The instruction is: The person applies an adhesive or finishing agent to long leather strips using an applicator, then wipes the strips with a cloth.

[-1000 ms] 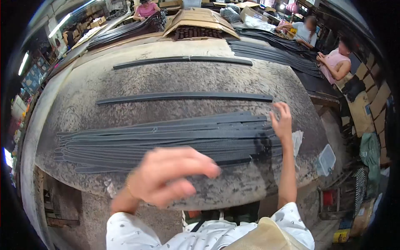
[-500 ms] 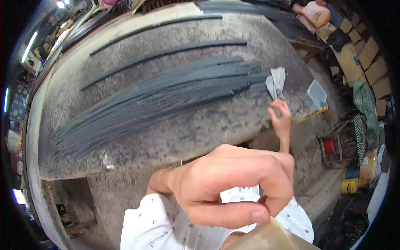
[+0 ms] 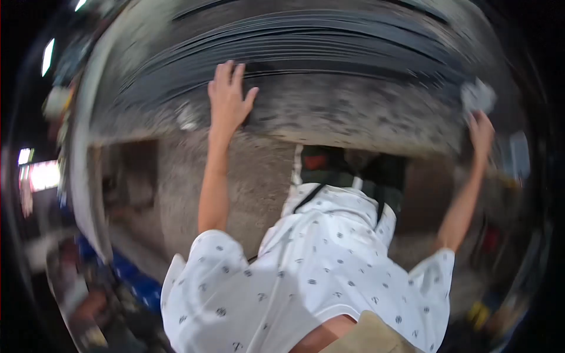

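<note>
My left hand (image 3: 228, 101) reaches over the near side of the worktable, fingers spread and nothing in them. Its fingertips are at the near edge of a long bundle of dark grey strips (image 3: 329, 50); whether they touch is not clear. At the right end of the bundle is a crumpled pale grey cloth (image 3: 478, 97). My right hand (image 3: 482, 132) has its fingers closed at the cloth's lower end, though motion blurs them. A tan, stiff-looking edge (image 3: 368, 338) juts into the bottom of the view.
The stained worktable (image 3: 353, 109) has a near edge just ahead of my body. A small whitish scrap (image 3: 187, 116) lies left of my left hand. Beyond my right arm is a blurred clear plastic container (image 3: 519, 154). Blue material (image 3: 132, 273) lies low at left.
My left hand has left the tan edge near the camera, which it pinched, and stretched out to the strips. My right hand's fingers have closed at the cloth. The view has tilted down.
</note>
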`<state>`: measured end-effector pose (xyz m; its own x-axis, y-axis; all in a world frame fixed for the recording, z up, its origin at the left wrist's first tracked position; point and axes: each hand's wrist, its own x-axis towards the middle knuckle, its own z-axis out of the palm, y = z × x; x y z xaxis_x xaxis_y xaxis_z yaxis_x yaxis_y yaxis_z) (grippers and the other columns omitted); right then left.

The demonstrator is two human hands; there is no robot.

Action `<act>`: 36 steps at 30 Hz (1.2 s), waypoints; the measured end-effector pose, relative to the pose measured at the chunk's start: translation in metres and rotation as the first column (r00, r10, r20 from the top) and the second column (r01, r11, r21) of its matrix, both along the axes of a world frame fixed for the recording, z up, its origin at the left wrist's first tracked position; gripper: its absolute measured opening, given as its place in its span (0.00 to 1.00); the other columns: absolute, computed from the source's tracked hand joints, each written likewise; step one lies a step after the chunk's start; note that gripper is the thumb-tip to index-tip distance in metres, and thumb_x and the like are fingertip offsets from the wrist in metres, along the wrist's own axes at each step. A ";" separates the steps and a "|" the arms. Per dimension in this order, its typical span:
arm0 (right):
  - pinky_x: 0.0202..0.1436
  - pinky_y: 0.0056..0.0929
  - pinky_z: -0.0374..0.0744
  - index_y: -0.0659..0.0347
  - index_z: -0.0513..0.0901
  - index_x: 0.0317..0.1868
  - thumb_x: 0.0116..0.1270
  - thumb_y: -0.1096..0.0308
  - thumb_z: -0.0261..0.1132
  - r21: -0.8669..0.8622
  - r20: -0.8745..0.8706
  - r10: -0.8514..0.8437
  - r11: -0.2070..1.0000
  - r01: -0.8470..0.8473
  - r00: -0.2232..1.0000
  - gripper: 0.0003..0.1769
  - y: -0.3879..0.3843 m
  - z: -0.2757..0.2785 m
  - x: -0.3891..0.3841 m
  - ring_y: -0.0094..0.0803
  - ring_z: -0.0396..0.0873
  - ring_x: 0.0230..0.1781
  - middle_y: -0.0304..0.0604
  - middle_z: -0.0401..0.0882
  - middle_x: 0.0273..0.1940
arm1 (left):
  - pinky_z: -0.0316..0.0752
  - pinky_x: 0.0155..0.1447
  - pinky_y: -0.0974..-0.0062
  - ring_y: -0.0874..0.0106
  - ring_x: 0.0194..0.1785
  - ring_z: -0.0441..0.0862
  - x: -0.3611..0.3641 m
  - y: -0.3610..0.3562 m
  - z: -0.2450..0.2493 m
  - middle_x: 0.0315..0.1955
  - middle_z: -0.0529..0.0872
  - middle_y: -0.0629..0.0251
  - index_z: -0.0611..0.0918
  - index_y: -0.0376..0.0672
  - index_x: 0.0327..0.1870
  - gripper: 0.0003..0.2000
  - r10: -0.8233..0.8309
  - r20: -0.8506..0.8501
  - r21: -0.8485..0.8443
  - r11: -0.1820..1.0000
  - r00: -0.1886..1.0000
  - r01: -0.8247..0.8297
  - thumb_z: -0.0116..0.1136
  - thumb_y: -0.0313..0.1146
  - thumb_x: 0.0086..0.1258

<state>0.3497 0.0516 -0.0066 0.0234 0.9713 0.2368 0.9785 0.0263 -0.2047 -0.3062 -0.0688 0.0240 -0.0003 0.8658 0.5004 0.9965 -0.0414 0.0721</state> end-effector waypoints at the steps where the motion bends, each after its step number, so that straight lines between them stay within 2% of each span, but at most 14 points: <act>1: 0.57 0.39 0.79 0.64 0.83 0.58 0.71 0.59 0.64 -0.066 -0.110 -0.012 0.998 0.005 0.994 0.21 0.000 0.000 -0.004 0.46 0.84 0.55 0.55 0.86 0.51 | 0.64 0.71 0.53 0.52 0.72 0.68 -0.030 -0.006 -0.008 0.69 0.72 0.52 0.77 0.43 0.66 0.25 0.031 -0.019 -0.074 0.997 0.999 -0.032 0.64 0.41 0.70; 3: 0.54 0.37 0.80 0.64 0.83 0.59 0.74 0.60 0.63 0.012 -0.223 0.066 0.998 -0.066 0.973 0.20 0.008 -0.031 -0.002 0.40 0.86 0.52 0.53 0.88 0.45 | 0.63 0.72 0.52 0.53 0.72 0.69 -0.071 -0.026 -0.033 0.68 0.73 0.53 0.78 0.45 0.66 0.25 0.065 0.008 -0.128 0.990 0.998 -0.063 0.61 0.46 0.72; 6: 0.52 0.38 0.80 0.64 0.82 0.61 0.74 0.61 0.64 -0.205 -0.121 -0.080 0.977 0.054 0.989 0.20 -0.021 0.014 -0.092 0.41 0.85 0.47 0.49 0.85 0.47 | 0.61 0.73 0.51 0.56 0.73 0.68 -0.069 -0.019 -0.033 0.67 0.74 0.56 0.75 0.44 0.69 0.26 0.079 0.065 -0.026 0.997 0.995 -0.077 0.61 0.45 0.73; 8: 0.51 0.40 0.79 0.61 0.80 0.64 0.76 0.60 0.64 0.117 -0.194 -0.069 0.989 0.093 0.979 0.21 -0.031 0.023 -0.132 0.42 0.82 0.48 0.48 0.80 0.53 | 0.62 0.73 0.52 0.57 0.72 0.68 -0.076 -0.006 -0.024 0.66 0.74 0.56 0.76 0.43 0.67 0.25 0.134 -0.014 0.081 0.988 0.991 -0.133 0.63 0.42 0.72; 9: 0.55 0.40 0.77 0.57 0.79 0.65 0.76 0.61 0.63 0.227 -0.112 0.110 0.970 -0.082 0.988 0.21 -0.027 0.017 -0.141 0.45 0.79 0.53 0.49 0.75 0.61 | 0.62 0.73 0.52 0.57 0.72 0.68 -0.083 -0.001 -0.025 0.66 0.74 0.56 0.76 0.43 0.67 0.25 0.153 -0.023 0.082 0.985 0.988 -0.151 0.63 0.42 0.72; 10: 0.60 0.41 0.75 0.55 0.79 0.66 0.76 0.63 0.63 0.199 -0.224 0.297 0.946 -0.255 0.928 0.20 -0.023 0.014 -0.150 0.47 0.75 0.58 0.51 0.73 0.62 | 0.63 0.72 0.52 0.57 0.71 0.69 -0.089 0.004 -0.025 0.64 0.75 0.57 0.76 0.42 0.66 0.25 0.119 -0.021 0.054 0.992 0.993 -0.117 0.64 0.40 0.70; 12: 0.62 0.43 0.73 0.53 0.78 0.67 0.76 0.64 0.63 0.198 -0.114 0.472 0.873 -0.445 0.874 0.21 -0.027 0.017 -0.187 0.48 0.74 0.60 0.52 0.71 0.64 | 0.63 0.72 0.53 0.57 0.70 0.70 -0.097 0.009 -0.025 0.63 0.76 0.57 0.77 0.42 0.65 0.25 0.091 -0.023 0.042 0.995 0.996 -0.090 0.66 0.39 0.69; 17: 0.60 0.41 0.76 0.52 0.77 0.69 0.76 0.65 0.64 0.149 -0.134 0.435 0.897 -0.416 0.891 0.23 -0.026 -0.003 -0.212 0.48 0.74 0.60 0.51 0.70 0.64 | 0.70 0.65 0.58 0.55 0.61 0.76 -0.102 0.007 -0.017 0.56 0.79 0.54 0.80 0.36 0.57 0.22 -0.033 -0.103 0.055 0.998 0.994 0.039 0.69 0.34 0.64; 20: 0.62 0.38 0.76 0.55 0.74 0.71 0.74 0.66 0.67 0.212 -0.256 0.437 0.896 -0.391 0.862 0.27 -0.020 -0.006 -0.211 0.44 0.75 0.61 0.49 0.74 0.61 | 0.72 0.63 0.58 0.54 0.59 0.77 -0.101 0.009 -0.014 0.54 0.80 0.53 0.81 0.34 0.53 0.18 -0.070 -0.121 0.029 0.997 0.990 0.074 0.68 0.34 0.65; 22: 0.67 0.36 0.74 0.60 0.72 0.72 0.72 0.68 0.68 -0.072 -0.763 0.094 0.971 -0.229 0.640 0.30 -0.009 -0.026 -0.186 0.39 0.74 0.65 0.48 0.76 0.62 | 0.73 0.61 0.58 0.53 0.57 0.77 -0.095 0.005 -0.008 0.52 0.81 0.52 0.82 0.34 0.53 0.18 -0.208 -0.162 -0.030 0.978 0.965 0.206 0.68 0.33 0.65; 24: 0.73 0.34 0.69 0.66 0.71 0.72 0.70 0.72 0.69 -0.027 -0.849 0.105 0.970 -0.241 0.518 0.32 -0.020 0.009 -0.190 0.36 0.69 0.72 0.51 0.69 0.72 | 0.74 0.61 0.58 0.52 0.57 0.79 -0.091 -0.002 -0.011 0.51 0.83 0.51 0.83 0.33 0.51 0.16 -0.268 -0.110 -0.116 0.960 0.957 0.256 0.65 0.35 0.68; 27: 0.71 0.32 0.71 0.66 0.78 0.66 0.67 0.76 0.69 -0.080 -0.882 0.073 0.951 -0.300 0.465 0.26 -0.039 0.037 -0.173 0.33 0.76 0.65 0.48 0.79 0.64 | 0.75 0.59 0.57 0.51 0.56 0.80 -0.080 -0.011 -0.018 0.50 0.84 0.51 0.85 0.37 0.50 0.12 -0.271 -0.025 -0.137 0.954 0.962 0.265 0.63 0.26 0.65; 30: 0.54 0.22 0.78 0.64 0.81 0.62 0.67 0.75 0.70 -0.096 -0.896 0.072 0.932 -0.351 0.437 0.23 -0.045 0.012 -0.150 0.21 0.79 0.47 0.38 0.84 0.50 | 0.70 0.67 0.57 0.52 0.64 0.75 -0.075 -0.020 -0.023 0.59 0.78 0.51 0.81 0.35 0.57 0.14 -0.201 0.058 -0.240 0.948 0.978 0.209 0.59 0.28 0.74; 36: 0.44 0.21 0.79 0.65 0.85 0.56 0.69 0.71 0.70 -0.079 -0.891 0.063 0.954 -0.289 0.450 0.16 -0.049 0.004 -0.150 0.19 0.79 0.39 0.36 0.85 0.43 | 0.68 0.69 0.58 0.54 0.66 0.73 -0.054 -0.016 -0.009 0.62 0.77 0.54 0.80 0.36 0.62 0.17 -0.162 0.074 -0.289 0.941 0.984 0.176 0.58 0.29 0.76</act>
<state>0.1996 0.0024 -0.0027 -0.0704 0.9975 0.0087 0.2596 0.0268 -0.9653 -0.3600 -0.0845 0.0154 0.1412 0.9635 0.2276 0.9717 -0.1788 0.1543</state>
